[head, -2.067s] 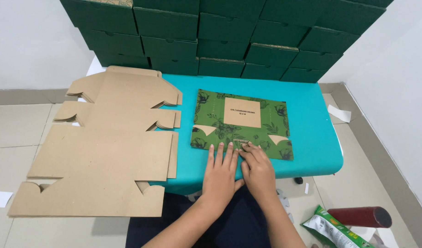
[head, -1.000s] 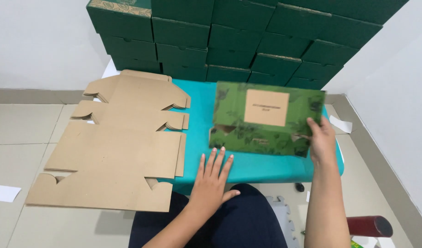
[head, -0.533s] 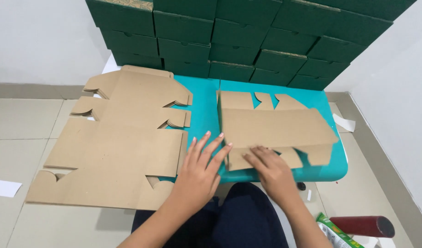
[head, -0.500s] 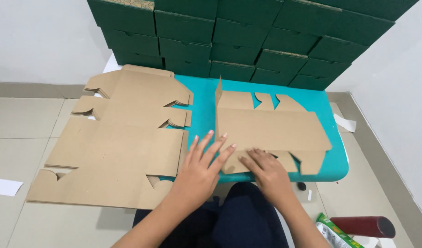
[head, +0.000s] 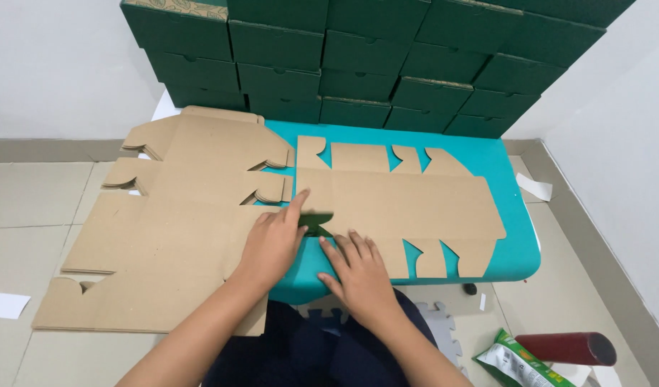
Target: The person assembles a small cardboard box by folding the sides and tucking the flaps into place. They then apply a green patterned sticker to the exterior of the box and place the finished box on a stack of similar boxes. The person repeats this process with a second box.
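A flat die-cut cardboard box blank (head: pixel 401 204) lies brown side up on the teal table (head: pixel 519 254). My left hand (head: pixel 275 240) rests on its near left corner, the index finger stretched along the left edge and the thumb on a small flap that shows its green printed side. My right hand (head: pixel 358 276) lies palm down on the blank's near edge, fingers spread, next to the left hand. Neither hand grips anything.
A stack of brown flat box blanks (head: pixel 172 222) lies to the left, overhanging the table. Dark green folded boxes (head: pixel 358 61) are piled against the wall behind. On the floor at right lie a green packet (head: pixel 519 362) and a dark red roll (head: pixel 566 349).
The blank was green side up, then lifted and turned over by my right hand. It now lies brown side up, and both hands have settled on its near left edge.
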